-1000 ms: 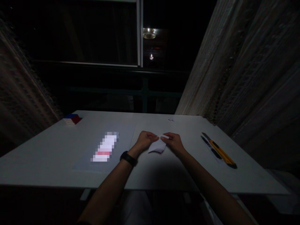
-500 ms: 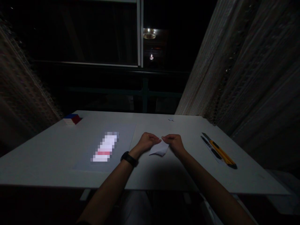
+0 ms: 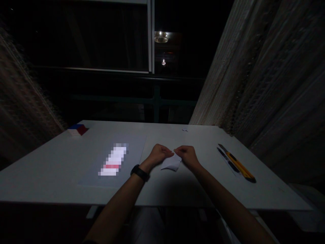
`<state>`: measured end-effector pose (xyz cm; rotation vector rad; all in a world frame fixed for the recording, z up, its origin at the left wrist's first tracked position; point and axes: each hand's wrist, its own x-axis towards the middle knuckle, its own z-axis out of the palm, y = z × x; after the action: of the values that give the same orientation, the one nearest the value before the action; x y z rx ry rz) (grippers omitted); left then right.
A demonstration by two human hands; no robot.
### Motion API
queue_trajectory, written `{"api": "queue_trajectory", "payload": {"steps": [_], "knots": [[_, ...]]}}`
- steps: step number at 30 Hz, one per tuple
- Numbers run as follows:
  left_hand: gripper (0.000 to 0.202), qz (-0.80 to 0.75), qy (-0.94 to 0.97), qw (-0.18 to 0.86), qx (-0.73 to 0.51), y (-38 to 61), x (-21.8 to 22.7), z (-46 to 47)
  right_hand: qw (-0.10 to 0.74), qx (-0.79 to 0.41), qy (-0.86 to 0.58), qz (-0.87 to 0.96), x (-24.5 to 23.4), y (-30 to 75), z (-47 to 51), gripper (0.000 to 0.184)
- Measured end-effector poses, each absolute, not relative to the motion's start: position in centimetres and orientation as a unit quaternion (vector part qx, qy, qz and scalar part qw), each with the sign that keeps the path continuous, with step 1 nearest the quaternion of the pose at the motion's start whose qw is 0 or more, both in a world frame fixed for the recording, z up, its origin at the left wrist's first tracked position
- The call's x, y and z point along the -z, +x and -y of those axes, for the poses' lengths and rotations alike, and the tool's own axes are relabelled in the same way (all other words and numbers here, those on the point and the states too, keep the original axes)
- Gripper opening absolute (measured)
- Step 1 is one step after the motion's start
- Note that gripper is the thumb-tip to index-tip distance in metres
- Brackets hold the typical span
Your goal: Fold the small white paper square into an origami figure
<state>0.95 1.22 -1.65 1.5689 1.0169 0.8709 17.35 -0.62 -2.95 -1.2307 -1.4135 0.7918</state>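
Observation:
A small folded piece of white paper (image 3: 171,164) is held just above the white table (image 3: 50,169), near its middle. My left hand (image 3: 159,154), with a black watch on its wrist, pinches the paper's upper left edge with closed fingers. My right hand (image 3: 187,156) pinches the upper right corner, fingers curled together. The two hands almost touch at the fingertips. The lower part of the paper hangs toward me between the wrists.
A grey sheet (image 3: 132,149) with a blurred patch lies left of the hands. A yellow utility knife (image 3: 240,166) and a dark pen (image 3: 227,162) lie at the right. A coloured cube (image 3: 77,129) sits at the far left corner. Curtains hang on both sides.
My hands have drawn closer together and the paper has been folded tighter; the flap at the top that showed a second ago is now tucked between the fingers.

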Motion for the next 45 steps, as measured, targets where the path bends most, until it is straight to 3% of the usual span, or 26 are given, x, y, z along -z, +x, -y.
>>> {"api": "queue_trajectory", "payload": {"steps": [15, 21, 31, 38, 45], "knots": [[0.024, -0.439, 0.649, 0.516, -0.347, 1.1, 1.8, -1.1, 0.458, -0.158, -0.546, 0.684, 1.8, 16.4, 1.7, 0.008], [0.022, -0.461, 0.658, 0.492, -0.336, 1.1, 1.1, -0.8, 0.455, -0.266, -0.551, 0.647, 2.0, 17.0, 1.2, 0.019], [0.027, -0.458, 0.625, 0.514, -0.369, 1.0, 1.6, -1.4, 0.486, -0.314, -0.522, 0.627, 2.1, 17.5, 0.7, 0.026], [0.034, -0.422, 0.577, 0.566, -0.411, 0.8, 1.7, -1.7, 0.524, -0.424, -0.515, 0.53, 2.5, 17.5, 0.7, 0.034], [0.033, -0.424, 0.589, 0.543, -0.422, 1.1, 1.8, -1.7, 0.531, -0.446, -0.508, 0.511, 2.4, 17.2, 0.9, 0.035]]}}
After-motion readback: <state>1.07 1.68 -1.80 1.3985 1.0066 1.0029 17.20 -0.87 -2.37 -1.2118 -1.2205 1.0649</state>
